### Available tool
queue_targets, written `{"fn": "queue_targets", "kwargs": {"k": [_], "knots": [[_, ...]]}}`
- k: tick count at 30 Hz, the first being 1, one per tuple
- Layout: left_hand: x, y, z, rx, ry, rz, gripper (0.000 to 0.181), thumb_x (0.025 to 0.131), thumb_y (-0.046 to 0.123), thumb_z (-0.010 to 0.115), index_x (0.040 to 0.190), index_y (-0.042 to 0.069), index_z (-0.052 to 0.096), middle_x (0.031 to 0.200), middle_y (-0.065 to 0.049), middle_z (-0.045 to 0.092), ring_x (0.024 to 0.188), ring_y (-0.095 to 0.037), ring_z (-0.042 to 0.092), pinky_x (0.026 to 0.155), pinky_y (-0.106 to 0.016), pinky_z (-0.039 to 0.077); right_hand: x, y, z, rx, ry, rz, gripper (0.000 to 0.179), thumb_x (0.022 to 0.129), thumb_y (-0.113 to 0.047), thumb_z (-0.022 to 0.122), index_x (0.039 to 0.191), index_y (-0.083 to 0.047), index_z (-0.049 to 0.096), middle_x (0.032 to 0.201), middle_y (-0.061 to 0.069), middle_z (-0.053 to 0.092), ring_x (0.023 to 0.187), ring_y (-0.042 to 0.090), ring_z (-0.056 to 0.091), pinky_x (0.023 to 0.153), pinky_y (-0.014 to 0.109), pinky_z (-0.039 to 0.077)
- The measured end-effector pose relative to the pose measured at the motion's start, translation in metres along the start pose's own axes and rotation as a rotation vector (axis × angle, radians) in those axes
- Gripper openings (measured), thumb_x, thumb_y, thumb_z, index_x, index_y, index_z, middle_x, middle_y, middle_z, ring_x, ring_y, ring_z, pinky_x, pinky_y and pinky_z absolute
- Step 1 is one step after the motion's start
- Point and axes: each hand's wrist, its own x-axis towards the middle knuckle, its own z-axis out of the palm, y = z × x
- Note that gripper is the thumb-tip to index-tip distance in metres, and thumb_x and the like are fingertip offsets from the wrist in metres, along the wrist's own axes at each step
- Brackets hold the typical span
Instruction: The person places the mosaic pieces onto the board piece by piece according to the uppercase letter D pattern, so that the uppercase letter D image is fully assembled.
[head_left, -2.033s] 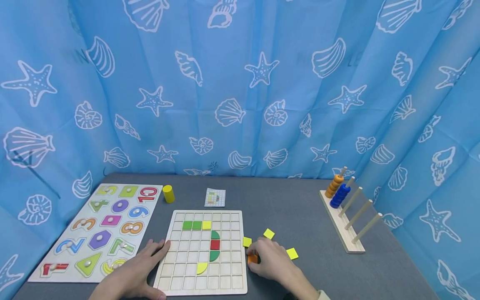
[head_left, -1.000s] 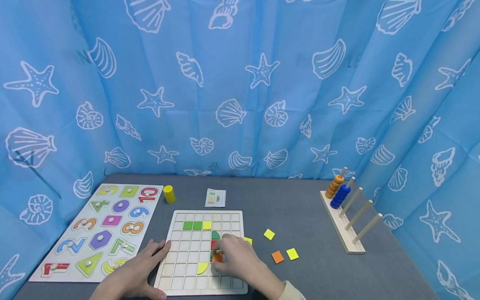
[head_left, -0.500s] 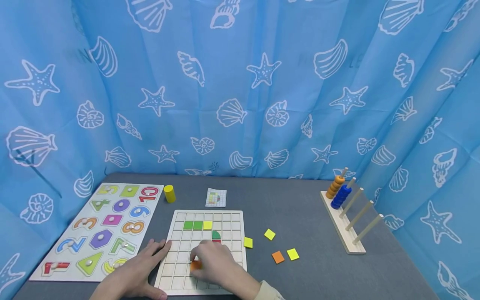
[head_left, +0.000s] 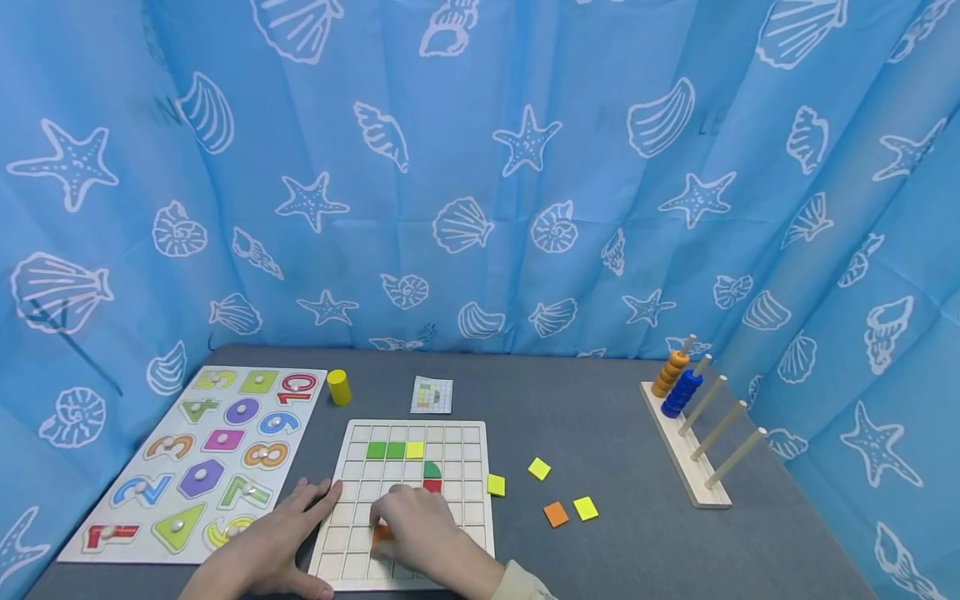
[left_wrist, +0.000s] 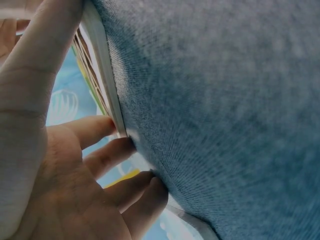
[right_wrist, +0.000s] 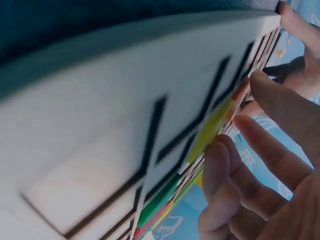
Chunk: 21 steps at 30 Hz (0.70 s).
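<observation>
The wooden grid board (head_left: pixel 362 512) lies on the table with coloured tiles in its cells. My right hand (head_left: pixel 420 529) is over its lower middle, pinching an orange tile (head_left: pixel 381 534) between thumb and finger. In the right wrist view the orange tile (right_wrist: pixel 241 93) sits at the board's surface beside a yellow quarter-circle tile (right_wrist: pixel 211 129). My left hand (head_left: pixel 273 537) rests along the board's left edge, fingers spread; the left wrist view shows its fingers (left_wrist: pixel 107 155) extended. Two green squares (head_left: pixel 386 451), a yellow square (head_left: pixel 415 450), a green quarter circle (head_left: pixel 432 471) and a red square (head_left: pixel 432 485) also show.
Right of the board lie yellow squares (head_left: pixel 539 468) and an orange square (head_left: pixel 556 514). A pattern card (head_left: pixel 431 395) and a yellow cylinder (head_left: pixel 339 388) stand behind. A number puzzle (head_left: pixel 176 467) is left, a peg stand (head_left: pixel 686 454) far right.
My right hand has carried the orange tile from the table right of the board leftward onto its lower middle. Another orange square, earlier hidden, shows on the table. My left hand stays put.
</observation>
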Motion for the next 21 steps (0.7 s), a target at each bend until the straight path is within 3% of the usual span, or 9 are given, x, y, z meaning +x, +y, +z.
{"fn": "queue_targets", "kwargs": {"k": [6,14,21], "knots": [[-0.0003,-0.0009,0.0003,0.003,0.002,0.006,0.129,0.060,0.060,0.091,0.159,0.002,0.032,0.161,-0.029,0.035,0.149,-0.062,0.019,0.109,-0.074,0.035,0.0013,0.0025,-0.0055,-0.008,-0.005,0.015,0.020,0.076,-0.028,0.090,0.092,-0.019,0.082,0.084,-0.007,0.072,0.069,0.000,0.058,0.051,0.018,0.042],[-0.0002,-0.0012,0.0003,0.007,0.005,0.014,0.129,0.060,0.061,0.091,0.159,0.002,0.032,0.161,-0.030,0.035,0.149,-0.063,0.019,0.109,-0.074,0.035,0.0026,0.0036,-0.0047,-0.017,-0.029,0.024,0.015,0.073,-0.025,0.092,0.080,-0.018,0.081,0.072,-0.009,0.066,0.064,-0.001,0.051,0.052,0.017,0.037],[0.0001,-0.0007,-0.0006,0.000,-0.002,0.015,0.129,0.061,0.060,0.091,0.159,0.002,0.031,0.161,-0.029,0.035,0.149,-0.063,0.019,0.108,-0.074,0.035,0.0027,0.0033,-0.0024,-0.029,-0.018,0.022,0.013,0.073,-0.022,0.092,0.078,-0.018,0.080,0.073,-0.009,0.067,0.063,0.000,0.052,0.051,0.017,0.037]]}}
